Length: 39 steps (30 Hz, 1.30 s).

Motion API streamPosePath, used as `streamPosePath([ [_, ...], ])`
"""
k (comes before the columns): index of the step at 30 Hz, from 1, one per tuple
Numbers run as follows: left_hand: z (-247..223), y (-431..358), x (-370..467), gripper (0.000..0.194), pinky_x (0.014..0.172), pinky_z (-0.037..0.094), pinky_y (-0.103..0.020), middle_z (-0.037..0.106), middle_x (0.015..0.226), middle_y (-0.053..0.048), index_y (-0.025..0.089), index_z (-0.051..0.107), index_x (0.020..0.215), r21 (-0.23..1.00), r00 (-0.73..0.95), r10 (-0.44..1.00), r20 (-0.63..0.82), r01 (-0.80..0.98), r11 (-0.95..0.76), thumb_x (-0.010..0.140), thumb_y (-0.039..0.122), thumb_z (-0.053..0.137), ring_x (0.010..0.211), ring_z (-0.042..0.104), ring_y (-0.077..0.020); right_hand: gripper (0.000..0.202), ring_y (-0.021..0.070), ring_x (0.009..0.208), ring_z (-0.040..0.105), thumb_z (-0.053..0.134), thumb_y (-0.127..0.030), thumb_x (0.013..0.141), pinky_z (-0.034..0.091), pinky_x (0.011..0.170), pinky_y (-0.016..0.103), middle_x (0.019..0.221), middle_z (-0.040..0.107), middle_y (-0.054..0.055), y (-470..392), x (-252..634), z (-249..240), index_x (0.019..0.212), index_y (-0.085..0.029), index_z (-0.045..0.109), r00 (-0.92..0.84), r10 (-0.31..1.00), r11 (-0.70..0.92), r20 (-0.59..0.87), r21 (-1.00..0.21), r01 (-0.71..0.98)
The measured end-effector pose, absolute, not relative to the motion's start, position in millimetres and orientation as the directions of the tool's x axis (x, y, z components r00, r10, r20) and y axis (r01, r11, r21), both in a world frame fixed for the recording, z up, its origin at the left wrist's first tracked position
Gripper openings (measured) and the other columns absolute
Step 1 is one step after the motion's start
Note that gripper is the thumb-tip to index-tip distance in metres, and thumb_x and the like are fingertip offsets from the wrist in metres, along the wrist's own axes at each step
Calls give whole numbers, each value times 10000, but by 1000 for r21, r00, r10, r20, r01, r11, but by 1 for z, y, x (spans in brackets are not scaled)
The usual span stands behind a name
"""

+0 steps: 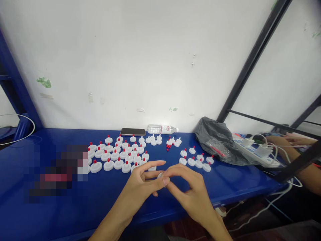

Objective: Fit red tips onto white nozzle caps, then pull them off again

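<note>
So the person's got both hands up over the front of a blue bench, fingertips meeting in the middle. The left hand has its thumb and fingers closed around a small white piece, index finger poking out straight above it. Most of that piece is hidden, so no clue on its exact shape. The right hand has its thumb and index finger bent together right at the left thumb; can't tell if they're gripping the piece too or just touching.

Behind the left hand there's a big cluster of red-tipped white caps, mostly upright, with a smaller bunch of red-tipped caps beyond the right hand. Between them, further back, sit some plain white caps and a little heap of red tips. Along the wall: a phone and a clear bottle lying on its side. Black plastic bag is slumped off to the right.
</note>
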<state>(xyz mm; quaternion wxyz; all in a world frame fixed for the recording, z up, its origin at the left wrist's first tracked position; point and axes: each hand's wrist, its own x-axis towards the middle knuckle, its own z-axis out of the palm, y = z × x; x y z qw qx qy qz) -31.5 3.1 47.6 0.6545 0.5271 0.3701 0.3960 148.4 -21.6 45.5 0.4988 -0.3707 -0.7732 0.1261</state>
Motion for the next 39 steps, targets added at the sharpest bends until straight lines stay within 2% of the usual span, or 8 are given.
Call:
streamPosePath([
  [4,44,5,-31,529,640,526,-255,716,1224,-121,213,640,1266,998,455,890,-21,-39,43,847,525,716,1015,717,-255,172,134,858,683,659,-127,924,529,805,239,960,721,-21,-16,165,49,1013,-269,698,-273,792,601,547,-615,511],
  [9,46,4,-30,294,584,488,-227,719,1120,-103,180,676,1044,999,431,902,-22,30,10,910,428,590,926,744,-231,107,155,854,694,643,-185,937,539,814,273,966,722,-10,2,199,41,979,-260,707,-325,904,425,277,-652,628],
  [16,43,5,-29,223,536,442,-211,707,844,-38,174,610,984,1000,444,896,-22,2,24,895,367,546,663,689,-140,116,230,916,668,636,-296,929,500,825,360,1025,723,29,18,245,31,1016,-267,709,-92,920,238,381,-357,903],
  [21,37,11,-30,295,465,413,-202,747,827,7,262,325,1011,986,388,917,-91,-93,137,863,334,570,526,677,-135,239,252,985,660,541,-410,996,479,865,367,1038,740,62,27,252,33,1001,-244,713,-68,863,239,500,-286,928],
  [24,38,15,-35,330,456,416,-208,790,836,-23,282,218,978,972,405,904,-141,-116,203,870,313,529,516,702,-164,246,244,1018,662,531,-386,1002,470,893,345,1054,752,54,51,253,43,1060,-238,719,-102,882,217,460,-204,955],
  [28,38,21,-42,317,440,404,-202,783,730,-12,278,209,976,971,429,893,-136,-121,206,840,280,495,500,705,-178,346,224,1037,684,493,-282,1020,463,898,298,1075,770,75,103,257,63,1314,-195,654,-44,933,88,357,-108,990],
  [32,35,24,-42,305,404,354,-184,704,561,47,274,234,970,975,411,906,-104,-136,173,805,311,488,449,675,-175,330,263,1086,689,506,-250,1014,470,901,324,1123,764,144,148,256,68,1255,-140,703,7,959,9,285,-54,999],
  [39,43,21,-46,265,419,361,-175,696,586,54,271,290,940,986,405,912,-61,-117,118,840,357,519,461,661,-148,213,227,997,696,639,-333,986,531,926,429,1054,738,83,166,249,67,1044,-141,712,21,970,-11,242,-43,999],
])
